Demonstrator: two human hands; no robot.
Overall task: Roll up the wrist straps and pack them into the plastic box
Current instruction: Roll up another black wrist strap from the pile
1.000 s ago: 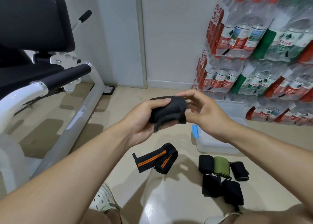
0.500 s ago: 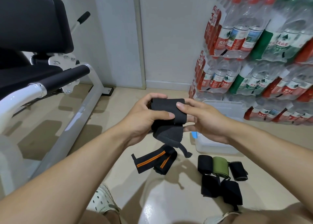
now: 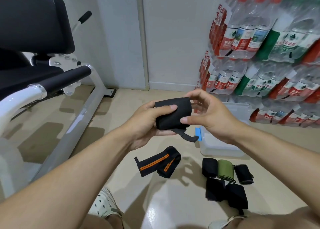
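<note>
I hold a rolled black wrist strap in front of me with both hands. My left hand grips its left side, thumb lying across the top. My right hand pinches its right end between thumb and fingers. A short tail with a loop hangs below the roll. On the floor lies an unrolled black strap with orange stripes. Several rolled straps, black ones and a green one, sit to its right. The clear plastic box with a blue latch stands behind them, partly hidden by my right hand.
A white-framed exercise bench with black padding fills the left side. Shrink-wrapped packs of water bottles are stacked against the wall at right. My sandalled feet show at the bottom edge.
The hanging part of the black strap has been wound up, so the roll is thicker and only a short tail hangs. My hands shifted round the roll.
</note>
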